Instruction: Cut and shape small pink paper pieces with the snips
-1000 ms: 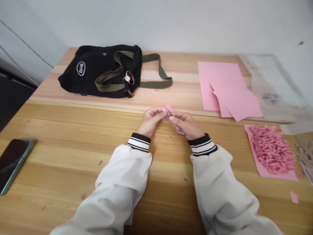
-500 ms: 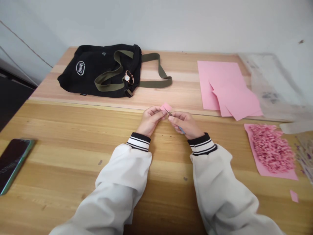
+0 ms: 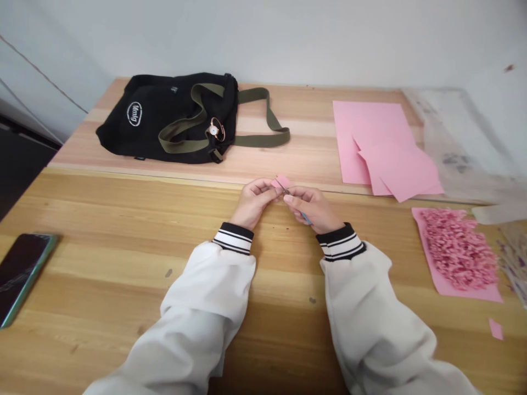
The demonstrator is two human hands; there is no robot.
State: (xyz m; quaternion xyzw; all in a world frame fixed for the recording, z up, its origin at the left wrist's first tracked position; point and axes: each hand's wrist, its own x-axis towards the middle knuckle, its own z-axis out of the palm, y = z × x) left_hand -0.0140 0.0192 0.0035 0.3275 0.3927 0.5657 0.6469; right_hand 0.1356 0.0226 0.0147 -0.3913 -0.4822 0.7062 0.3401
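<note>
Here we are, both hands raised over the pale wooden table, fingertips very near each other; whether they touch, I can't tell. The left hand has a small piece of pink paper pinched between thumb and fingers, its free part poking out just beyond the fingertips. And the right hand grips a slim metal-bladed cutting tool with a blue handle, its blade lying across that paper! Blades parted or together? Too small to call.

Over to the right of the right hand: a heap of crinkled pink paper shreds on a flat pink sheet, a little pink scrap on the near side. Beyond that hand, larger overlapping pink paper sheets. Past the left hand, a black fabric bag with olive straps, and well out to its left, a dark-screened, green-edged phone.
</note>
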